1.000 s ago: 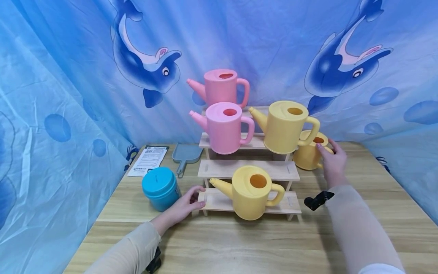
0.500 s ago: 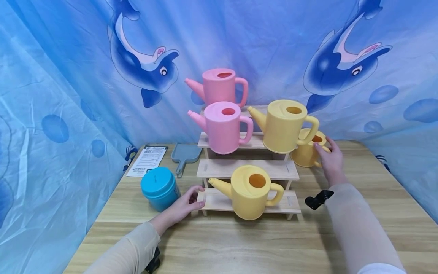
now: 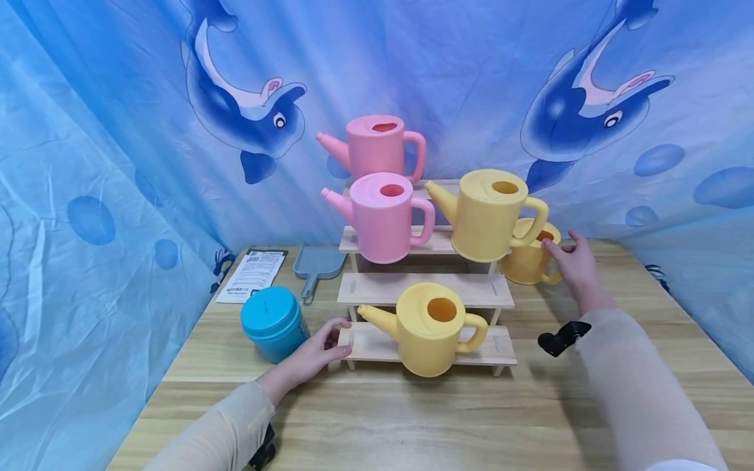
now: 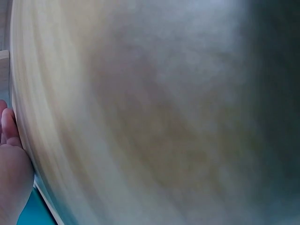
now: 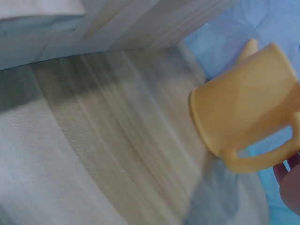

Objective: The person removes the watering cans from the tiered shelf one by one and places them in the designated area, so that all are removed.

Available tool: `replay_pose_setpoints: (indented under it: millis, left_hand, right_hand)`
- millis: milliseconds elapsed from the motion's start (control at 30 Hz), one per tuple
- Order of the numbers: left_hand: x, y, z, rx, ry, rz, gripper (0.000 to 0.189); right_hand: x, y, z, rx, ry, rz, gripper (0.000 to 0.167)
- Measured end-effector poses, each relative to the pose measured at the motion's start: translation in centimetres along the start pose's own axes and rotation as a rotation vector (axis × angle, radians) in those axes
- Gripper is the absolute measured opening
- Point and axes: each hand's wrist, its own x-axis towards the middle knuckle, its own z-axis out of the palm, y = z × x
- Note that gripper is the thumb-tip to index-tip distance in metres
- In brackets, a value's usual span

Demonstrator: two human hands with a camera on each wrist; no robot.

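So my right grip (image 3: 578, 268) is over at the right of the frame, fingers loosely apart and pretty wide, right by the handle (image 5: 262, 164) of the darker yellow can (image 3: 521, 265). Can't tell whether my thumb actually touches its rim. That can sits on the wood-look surface (image 3: 412, 425), just right of the wooden stand (image 3: 389, 288) and partly hidden behind the paler yellow can (image 3: 485, 219) on a higher step. My left grip (image 3: 318, 353), lower left of centre, is pinching the left end of the bottom step (image 3: 371, 351), which has the front yellow can (image 3: 427, 343) on it. Near the centre there's a light pink can (image 3: 383, 226) on the same step as the paler yellow one, and a coral pink can (image 3: 377, 150) up top behind it. All the spouts aim left. Over on the left of the frame: blue tub (image 3: 273, 330), grey dustpan (image 3: 318, 261), white packet (image 3: 252, 278). Dolphin curtain (image 3: 442, 65) fills the background. Left wrist view is mostly blur, btw.
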Motion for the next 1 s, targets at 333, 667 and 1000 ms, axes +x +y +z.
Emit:
replay_pose_setpoints:
  millis: [333,667,1000]
  left_hand:
    - [0.5,-0.2,0.2,-0.010,-0.006,-0.007,0.045]
    - [0.4,0.2,0.2,0.007,-0.002,-0.013,0.045]
    - [0.1,0.1,-0.1,0.013,0.005,-0.021,0.046]
  right_hand:
    - [1.0,-6.0,-3.7,-0.022,-0.039,-0.018,0.094]
    - [1.8,-14.4,-5.0,-0.057,-0.076,-0.082,0.085]
    - [1.6,-21.9,-2.8,-0.140,-0.190,-0.136,0.082]
